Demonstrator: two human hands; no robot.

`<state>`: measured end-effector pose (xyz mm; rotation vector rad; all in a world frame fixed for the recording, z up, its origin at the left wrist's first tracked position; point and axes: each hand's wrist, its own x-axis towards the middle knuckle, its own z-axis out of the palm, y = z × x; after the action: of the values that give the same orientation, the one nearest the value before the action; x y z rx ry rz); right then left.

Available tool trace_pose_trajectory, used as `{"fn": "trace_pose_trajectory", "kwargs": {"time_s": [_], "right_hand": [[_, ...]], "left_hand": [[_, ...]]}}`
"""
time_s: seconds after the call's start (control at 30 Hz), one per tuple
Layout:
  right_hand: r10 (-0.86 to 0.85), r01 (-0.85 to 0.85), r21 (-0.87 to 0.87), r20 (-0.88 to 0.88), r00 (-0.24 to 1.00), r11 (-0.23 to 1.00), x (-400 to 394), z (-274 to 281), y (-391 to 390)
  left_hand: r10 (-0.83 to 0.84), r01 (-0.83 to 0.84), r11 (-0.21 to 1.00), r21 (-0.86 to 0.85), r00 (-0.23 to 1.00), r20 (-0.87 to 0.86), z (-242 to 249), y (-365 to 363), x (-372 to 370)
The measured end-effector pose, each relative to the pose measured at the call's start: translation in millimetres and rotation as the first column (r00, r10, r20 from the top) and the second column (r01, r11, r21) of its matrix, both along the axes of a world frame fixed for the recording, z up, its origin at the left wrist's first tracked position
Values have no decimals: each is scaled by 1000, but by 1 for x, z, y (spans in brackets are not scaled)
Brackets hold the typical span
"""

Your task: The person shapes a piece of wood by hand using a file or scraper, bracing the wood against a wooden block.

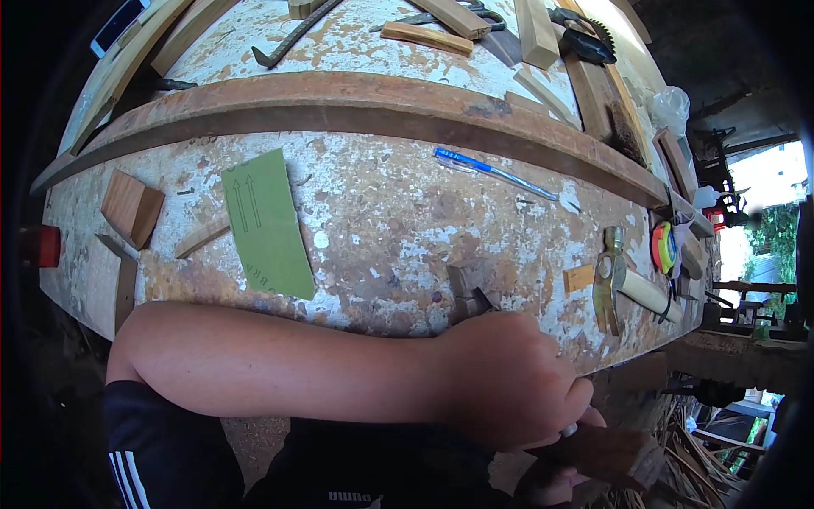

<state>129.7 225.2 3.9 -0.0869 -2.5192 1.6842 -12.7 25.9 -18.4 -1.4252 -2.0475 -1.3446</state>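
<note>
My left arm reaches across the front of the workbench, and my left hand [509,377] is closed in a fist beyond the bench edge. What it grips, if anything, is hidden; a small shiny bit shows by its fingers. Just below, my right hand [547,485] is partly covered by the left, its fingers around a dark brown wooden block [609,454]. On the bench right above my left fist lies a small greyish wooden block [468,278], with a dark pointed piece beside it.
A long curved wooden beam [339,110] spans the workbench [373,212]. Nearer lie a green cardboard piece [267,229], a blue pen [496,174], a wood block [133,208], a hammer [612,280] and a tape measure [664,246]. Beyond the beam are a pry bar [297,34] and several offcuts.
</note>
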Motion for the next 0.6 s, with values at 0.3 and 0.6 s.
{"fn": "trace_pose_trajectory", "kwargs": {"time_s": [0.3, 0.6], "right_hand": [[257, -186, 412, -122, 959, 892, -1, 8, 17], [279, -250, 402, -15, 960, 881, -7, -11, 9]], "left_hand": [[-4, 3, 1000, -24, 999, -51, -4, -1, -3], [20, -21, 1000, -15, 998, -60, -4, 2, -4]]}}
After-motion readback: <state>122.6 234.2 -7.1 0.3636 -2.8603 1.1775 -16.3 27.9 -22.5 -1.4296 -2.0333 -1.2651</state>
